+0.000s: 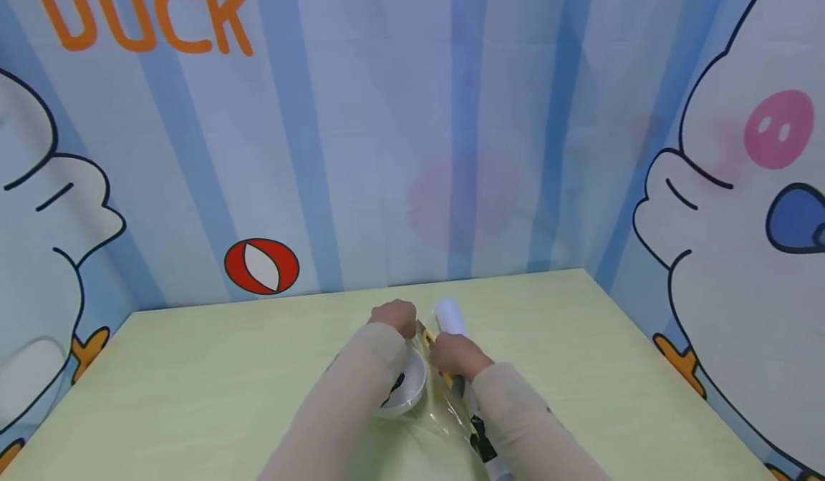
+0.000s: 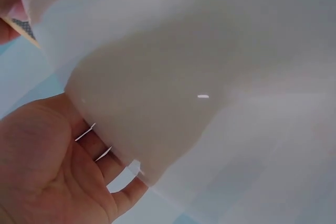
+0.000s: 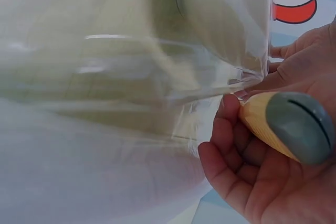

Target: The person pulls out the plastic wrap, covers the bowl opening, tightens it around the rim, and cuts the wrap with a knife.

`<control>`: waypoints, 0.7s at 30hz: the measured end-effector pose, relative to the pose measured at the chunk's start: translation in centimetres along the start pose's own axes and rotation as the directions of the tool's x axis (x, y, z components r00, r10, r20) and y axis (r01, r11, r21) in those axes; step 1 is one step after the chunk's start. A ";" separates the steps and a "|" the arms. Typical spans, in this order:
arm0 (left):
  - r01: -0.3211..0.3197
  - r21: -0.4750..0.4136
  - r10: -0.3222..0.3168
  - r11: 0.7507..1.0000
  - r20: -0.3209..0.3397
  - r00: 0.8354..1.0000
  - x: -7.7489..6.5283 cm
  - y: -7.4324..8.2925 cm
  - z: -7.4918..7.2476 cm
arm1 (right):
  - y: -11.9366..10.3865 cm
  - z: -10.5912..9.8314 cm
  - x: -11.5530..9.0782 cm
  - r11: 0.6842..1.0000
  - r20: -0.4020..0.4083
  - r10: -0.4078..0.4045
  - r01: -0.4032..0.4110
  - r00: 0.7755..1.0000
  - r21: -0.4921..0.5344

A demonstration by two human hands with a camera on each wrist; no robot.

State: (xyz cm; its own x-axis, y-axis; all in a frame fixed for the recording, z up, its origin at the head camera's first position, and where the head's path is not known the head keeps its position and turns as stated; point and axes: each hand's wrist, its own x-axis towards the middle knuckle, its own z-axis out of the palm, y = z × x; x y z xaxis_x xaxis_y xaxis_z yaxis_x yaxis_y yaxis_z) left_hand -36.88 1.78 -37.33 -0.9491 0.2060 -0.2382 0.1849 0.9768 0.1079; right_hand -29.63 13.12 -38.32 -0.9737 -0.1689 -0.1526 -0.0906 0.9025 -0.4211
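Note:
My left hand point(image 1: 394, 318) holds the edge of a sheet of clear plastic film point(image 1: 445, 413), its fingers point(image 2: 128, 196) partly behind the sheet in the left wrist view. Under the film sits a white bowl point(image 1: 412, 388), largely covered by my left forearm. My right hand point(image 1: 459, 356) grips a utility knife with a yellow-and-grey handle point(image 3: 299, 127), its front end pointing away toward my left hand. Just right of the film lies a white roll point(image 1: 451, 316), partly hidden by my right hand and sleeve. In the right wrist view, the film's corner reaches my left hand point(image 3: 307, 51).
A pale green table point(image 1: 225, 388) carries everything. Behind it hangs a blue striped curtain point(image 1: 387, 144) with cartoon prints, and similar printed panels point(image 1: 728, 309) stand at both sides.

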 end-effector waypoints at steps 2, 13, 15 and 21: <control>-0.003 0.001 0.003 1.000 -0.006 1.000 0.2 -0.2 0.2 | -0.1 0.0 -0.1 1.000 -0.004 -0.010 0.010 1.000 -0.024; -0.057 0.029 0.058 0.998 -0.044 0.997 0.3 -0.4 0.2 | -0.3 0.2 -0.6 0.996 -0.004 -0.019 0.019 1.000 -0.085; -0.069 0.046 0.072 0.997 -0.048 0.996 0.2 -0.3 0.1 | -0.3 0.0 -0.8 0.996 0.010 -0.027 0.028 1.000 -0.085; -0.096 0.119 0.105 0.988 -0.076 0.992 -0.4 0.1 -0.2 | -0.1 -0.4 -1.1 1.000 0.054 -0.003 0.003 0.999 -0.012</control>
State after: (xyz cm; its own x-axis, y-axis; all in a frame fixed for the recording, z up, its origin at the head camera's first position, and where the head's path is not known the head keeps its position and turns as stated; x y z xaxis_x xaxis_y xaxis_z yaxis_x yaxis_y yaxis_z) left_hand -36.58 1.77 -37.02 -0.9411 0.3024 -0.1514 0.3038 0.9526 0.0145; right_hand -28.67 13.40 -37.79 -0.9609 -0.1922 -0.1992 -0.0961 0.9066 -0.4110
